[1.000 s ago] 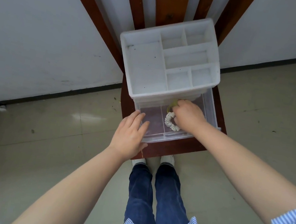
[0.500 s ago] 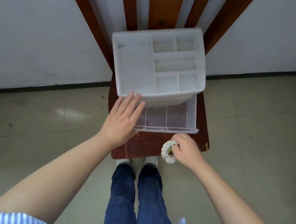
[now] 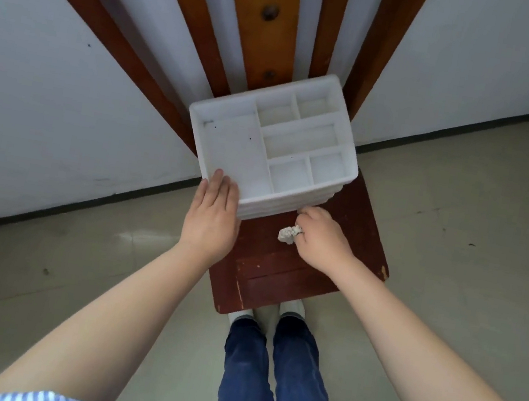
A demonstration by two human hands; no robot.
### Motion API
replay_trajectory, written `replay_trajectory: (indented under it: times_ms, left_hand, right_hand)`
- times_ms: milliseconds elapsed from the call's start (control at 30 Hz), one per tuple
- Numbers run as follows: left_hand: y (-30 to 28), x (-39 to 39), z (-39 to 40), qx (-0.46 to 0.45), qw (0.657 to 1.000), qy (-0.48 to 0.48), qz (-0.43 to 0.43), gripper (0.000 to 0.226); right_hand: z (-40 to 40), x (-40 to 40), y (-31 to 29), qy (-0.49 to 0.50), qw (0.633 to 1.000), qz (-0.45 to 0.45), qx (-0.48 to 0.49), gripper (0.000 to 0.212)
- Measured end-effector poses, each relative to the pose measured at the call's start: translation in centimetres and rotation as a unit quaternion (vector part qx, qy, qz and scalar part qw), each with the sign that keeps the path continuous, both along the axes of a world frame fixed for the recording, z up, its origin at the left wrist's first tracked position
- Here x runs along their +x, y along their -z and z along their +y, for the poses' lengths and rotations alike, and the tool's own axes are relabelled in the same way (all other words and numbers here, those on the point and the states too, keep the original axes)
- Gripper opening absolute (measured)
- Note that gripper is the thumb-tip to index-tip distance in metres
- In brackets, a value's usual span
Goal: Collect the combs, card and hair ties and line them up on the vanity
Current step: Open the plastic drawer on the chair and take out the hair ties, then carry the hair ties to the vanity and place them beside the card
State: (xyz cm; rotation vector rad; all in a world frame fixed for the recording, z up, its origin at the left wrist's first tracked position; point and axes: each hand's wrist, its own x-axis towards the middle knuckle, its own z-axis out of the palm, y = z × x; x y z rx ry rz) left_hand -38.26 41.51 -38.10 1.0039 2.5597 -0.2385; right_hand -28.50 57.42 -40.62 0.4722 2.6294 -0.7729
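left hand (image 3: 210, 217): fingers flat, steadying white compartmented plastic organiser (image 3: 271, 146) | right hand (image 3: 317, 238): curled holding white ruffled hair tie (image 3: 289, 234); fingertips nudging drawer front

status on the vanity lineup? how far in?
Early. Done: the organizer on the chair shows no open drawer, and its top compartments look empty. In hand: the right hand has a grip on a white hair tie; the left hand rests flat against the organizer's front corner. Left: no combs, card or vanity in view, so nothing is lined up yet.
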Motion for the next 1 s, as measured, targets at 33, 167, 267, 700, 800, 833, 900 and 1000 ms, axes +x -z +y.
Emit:
replay_trajectory:
  times_ms: [33, 167, 267, 700, 800, 833, 900, 1000]
  left_hand:
    - [-0.4, -0.1, 0.2, -0.012, 1.000, 0.015, -0.005, 0.056]
    - [-3.5, 0.3, 3.1, -0.043, 0.993, 0.104, -0.034, 0.050]
    - [-6.9, 1.6, 7.5, -0.018, 0.981, 0.187, -0.043, 0.037]
    - [-23.6, 32.2, 18.4, 0.135, 0.731, 0.668, -0.036, 0.055]
    - [-26.8, 46.0, 14.8, 0.131, 0.611, 0.780, -0.038, 0.061]
    - [-27.8, 50.6, 13.0, 0.133, 0.572, 0.808, -0.041, 0.062]
    - [-29.5, 59.4, 8.4, 0.135, 0.497, 0.856, -0.049, 0.063]
    - [-31.3, 71.3, 0.7, 0.136, 0.397, 0.905, -0.063, 0.064]
  right_hand:
    - [-0.1, 0.6, -0.5, 0.013, 1.000, -0.003, -0.007, 0.018]
    - [0.2, 2.9, -4.3, 0.069, 0.998, -0.011, 0.007, 0.010]
    - [1.6, 5.2, -8.6, 0.189, 0.981, 0.021, 0.030, 0.014]
    - [-5.1, 40.9, -27.2, 0.628, 0.727, -0.028, 0.274, 0.023]
    - [-12.1, 50.8, -30.8, 0.707, 0.638, -0.082, 0.293, 0.025]
    - [-14.9, 54.0, -31.7, 0.733, 0.605, -0.099, 0.294, 0.026]
    - [-21.2, 60.1, -33.4, 0.787, 0.529, -0.120, 0.293, 0.028]
    - [-31.0, 68.7, -35.1, 0.848, 0.423, -0.121, 0.296, 0.026]
